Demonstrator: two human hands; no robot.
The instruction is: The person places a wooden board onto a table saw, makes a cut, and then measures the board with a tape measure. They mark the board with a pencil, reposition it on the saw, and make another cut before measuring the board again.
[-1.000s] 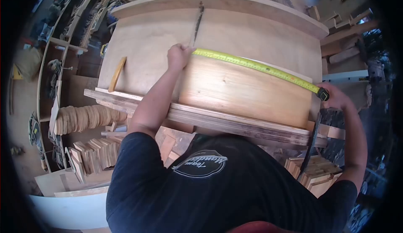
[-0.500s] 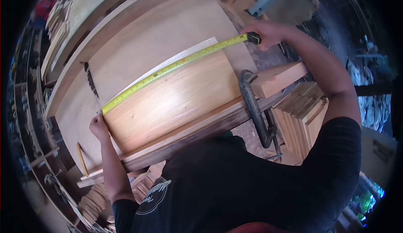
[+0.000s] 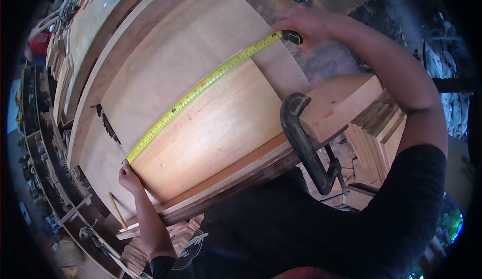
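Note:
A yellow tape measure (image 3: 203, 85) is stretched along the far edge of a light wooden board (image 3: 211, 123). At the board's left corner, my left hand (image 3: 130, 178) pinches the tape's end, its fingers closed. My right hand (image 3: 314, 27) is wrapped round the black tape case beyond the board's right end. The board lies on a larger plywood surface (image 3: 165, 58), against a wooden strip (image 3: 236, 166) along the near side. A dark C-clamp (image 3: 296, 138) grips the near edge close to the board's right end.
A thick timber block (image 3: 346, 103) sits right of the clamp. Stacked wood pieces (image 3: 374, 146) stand below it. A long raised rail (image 3: 108, 68) borders the far side, with a dark slot (image 3: 106, 123) in the plywood. Shelves (image 3: 47, 168) line the left.
The view has shifted, so the scene appears turned and moved. The tape now lies closer along the board's far edge, and the pale strip seen behind it is no longer visible. Both hands keep their hold.

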